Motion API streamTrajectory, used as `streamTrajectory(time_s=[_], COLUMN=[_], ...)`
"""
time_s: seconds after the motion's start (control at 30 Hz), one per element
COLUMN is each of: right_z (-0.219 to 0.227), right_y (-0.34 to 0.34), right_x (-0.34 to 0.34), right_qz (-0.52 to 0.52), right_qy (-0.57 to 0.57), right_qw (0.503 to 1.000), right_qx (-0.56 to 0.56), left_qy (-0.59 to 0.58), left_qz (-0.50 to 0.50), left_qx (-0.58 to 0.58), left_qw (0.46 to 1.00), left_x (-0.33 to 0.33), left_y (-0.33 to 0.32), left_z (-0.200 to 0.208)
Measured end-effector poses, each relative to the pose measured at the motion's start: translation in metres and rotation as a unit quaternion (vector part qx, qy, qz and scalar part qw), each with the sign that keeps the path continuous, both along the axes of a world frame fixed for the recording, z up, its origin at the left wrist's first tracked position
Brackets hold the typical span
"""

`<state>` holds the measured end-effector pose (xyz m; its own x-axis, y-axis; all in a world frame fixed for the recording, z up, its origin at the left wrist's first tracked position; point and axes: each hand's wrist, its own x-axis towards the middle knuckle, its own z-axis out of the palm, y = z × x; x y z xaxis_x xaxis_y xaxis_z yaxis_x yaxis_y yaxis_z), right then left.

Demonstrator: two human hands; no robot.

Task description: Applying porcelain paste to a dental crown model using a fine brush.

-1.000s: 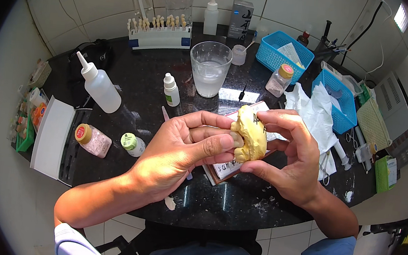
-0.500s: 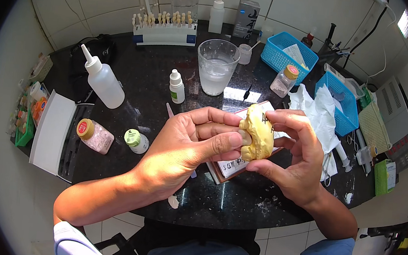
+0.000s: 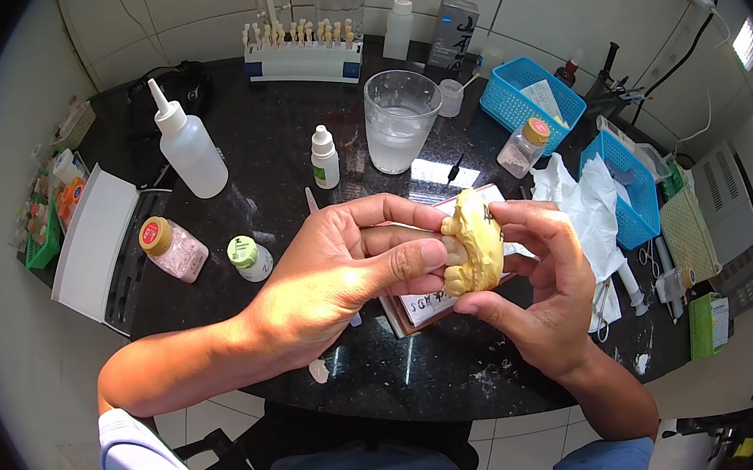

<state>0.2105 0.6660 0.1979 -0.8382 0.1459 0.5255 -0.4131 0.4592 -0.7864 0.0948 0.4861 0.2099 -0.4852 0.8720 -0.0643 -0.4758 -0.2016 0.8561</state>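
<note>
Two bare hands hold one yellow, plaster-like dental model (image 3: 481, 250) above the glossy black table (image 3: 434, 395). The right hand (image 3: 553, 284) has its thumb and fingers spread around the model's smooth outer side, gripping it from below and above; the left hand (image 3: 337, 263) has its thumb and fingers pinching the toothed edge, though whether they also hold a loose piece is hidden. The model looks light, rigid and dry, hence not slippery, but likely brittle at the teeth — the thick base seems the safest place to take hold. Beyond the hands, a clear glass tumbler (image 3: 399, 133) is partly filled with cloudy liquid. Two clear jars with gold lids, one at the left (image 3: 181, 254) and one at the right (image 3: 518, 154), contain pinkish material, and a blue perforated plastic basket (image 3: 509, 105) holds white paper.
</note>
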Motion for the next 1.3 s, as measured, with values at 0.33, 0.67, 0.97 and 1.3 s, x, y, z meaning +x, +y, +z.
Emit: streamTrajectory(time_s=[0.33,0.67,0.97,1.3], right_z=[0.002,0.0,0.02,0.011], right_y=[-0.002,-0.006,-0.005,0.008], right_x=[0.001,0.006,0.006,0.007], right_qz=[0.017,0.053,0.124,0.214], right_qy=[-0.021,0.004,-0.187,-0.294], right_qw=[0.999,0.993,0.928,0.783], right_qx=[-0.032,-0.105,-0.299,-0.505], left_qy=[-0.009,-0.016,0.156,0.238], left_qz=[0.018,0.0,0.09,0.108], left_qx=[0.0,-0.005,-0.007,0.013], left_qw=[1.0,1.0,0.984,0.965], left_x=[0.003,0.002,0.003,0.013], left_y=[0.002,0.002,0.004,0.011], left_z=[0.001,0.001,0.0,0.0])
